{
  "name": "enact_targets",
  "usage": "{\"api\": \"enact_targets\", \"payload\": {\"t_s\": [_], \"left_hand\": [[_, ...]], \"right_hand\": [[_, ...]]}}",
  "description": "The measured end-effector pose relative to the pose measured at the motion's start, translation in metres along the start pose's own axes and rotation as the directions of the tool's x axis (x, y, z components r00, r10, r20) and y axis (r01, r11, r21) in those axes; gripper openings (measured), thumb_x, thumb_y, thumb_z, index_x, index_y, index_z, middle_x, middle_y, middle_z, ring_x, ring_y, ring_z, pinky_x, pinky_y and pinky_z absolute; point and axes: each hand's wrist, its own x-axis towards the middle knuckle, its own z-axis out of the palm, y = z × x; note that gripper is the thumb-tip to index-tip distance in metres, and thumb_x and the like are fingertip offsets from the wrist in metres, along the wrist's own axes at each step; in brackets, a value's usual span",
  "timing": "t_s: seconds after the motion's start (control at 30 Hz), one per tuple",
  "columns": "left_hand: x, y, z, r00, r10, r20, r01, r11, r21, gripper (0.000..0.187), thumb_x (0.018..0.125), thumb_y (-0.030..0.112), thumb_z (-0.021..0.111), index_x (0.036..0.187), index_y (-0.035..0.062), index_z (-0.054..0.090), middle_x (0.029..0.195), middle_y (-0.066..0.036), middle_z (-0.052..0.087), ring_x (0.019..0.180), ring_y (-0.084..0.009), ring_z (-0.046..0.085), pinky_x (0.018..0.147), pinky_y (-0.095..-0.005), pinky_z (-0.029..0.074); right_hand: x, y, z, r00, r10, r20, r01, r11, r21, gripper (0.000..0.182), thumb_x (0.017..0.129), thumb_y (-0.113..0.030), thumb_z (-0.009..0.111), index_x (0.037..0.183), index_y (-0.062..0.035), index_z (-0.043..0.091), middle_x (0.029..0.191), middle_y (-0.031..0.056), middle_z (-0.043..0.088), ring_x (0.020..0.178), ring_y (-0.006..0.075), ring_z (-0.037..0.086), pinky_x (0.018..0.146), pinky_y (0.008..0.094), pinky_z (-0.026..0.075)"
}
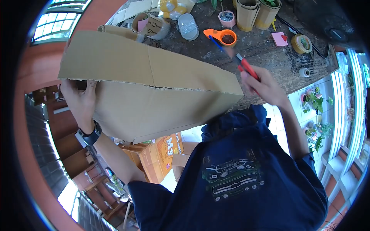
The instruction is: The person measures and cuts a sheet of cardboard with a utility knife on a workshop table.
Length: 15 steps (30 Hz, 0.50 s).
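Observation:
A large piece of brown cardboard (pixel 127 104), bent along an edge into two faces, spans from the left to the middle of the view. My left hand (pixel 80 98) grips its left end, thumb against the near face and the other fingers partly hidden behind it. On the other side, my right hand (pixel 266 85) is closed around a red box cutter (pixel 248 69). The cutter points up and to the left, its tip blurred, just past the cardboard's right end and apart from it.
On the worn wooden table (pixel 266 54) are an orange tape dispenser (pixel 221 36), a blue pen (pixel 216 43), a tape roll (pixel 301 43), pink notes (pixel 279 39), a small white bottle (pixel 304 72) and cardboard tubes (pixel 246 15). An orange printed box (pixel 158 158) stands below.

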Motion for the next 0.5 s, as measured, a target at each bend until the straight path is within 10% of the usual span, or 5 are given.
{"api": "enact_targets", "payload": {"t_s": [0.13,0.23,0.33,0.5], "left_hand": [[-0.003,-0.009,-0.001,0.971,-0.175,0.165,0.158,0.981,0.111,0.036,0.085,0.018,0.072,0.116,0.0017,0.065,0.124,-0.015,0.062,0.116,-0.0289,0.058,0.104,-0.0418,0.040],[0.004,0.027,0.020,0.961,0.186,0.206,-0.276,0.721,0.636,0.030,0.083,0.021,0.070,0.106,0.0031,0.068,0.119,-0.013,0.063,0.112,-0.0335,0.059,0.106,-0.0478,0.035],[-0.003,0.049,0.041,0.897,0.199,0.394,-0.409,0.713,0.570,0.027,0.080,0.025,0.069,0.099,0.0051,0.066,0.114,-0.011,0.063,0.111,-0.0327,0.058,0.107,-0.0522,0.031],[-0.021,0.056,0.081,0.851,-0.039,0.524,-0.126,0.953,0.275,0.029,0.078,0.031,0.074,0.087,0.0080,0.059,0.098,-0.010,0.060,0.096,-0.0284,0.059,0.100,-0.0566,0.032]], "right_hand": [[0.061,0.077,0.031,0.990,-0.109,-0.088,0.127,0.965,0.231,0.036,0.092,-0.037,0.071,0.092,-0.0024,0.063,0.077,-0.0002,0.057,0.075,0.0124,0.053,0.076,0.0317,0.046],[0.098,0.083,0.051,0.997,-0.069,-0.032,0.076,0.945,0.319,0.036,0.083,-0.034,0.081,0.086,-0.0051,0.059,0.081,-0.0013,0.057,0.080,0.0098,0.053,0.081,0.0304,0.045],[0.126,0.090,0.066,0.992,-0.110,0.061,0.074,0.901,0.428,0.039,0.077,-0.027,0.087,0.077,-0.0095,0.052,0.080,-0.0025,0.053,0.080,0.0082,0.052,0.081,0.0290,0.044],[0.135,0.093,0.066,0.996,-0.018,-0.083,0.053,0.894,0.446,0.049,0.071,-0.014,0.091,0.071,-0.0149,0.042,0.074,-0.0064,0.049,0.072,0.0061,0.048,0.073,0.0251,0.042]]}}
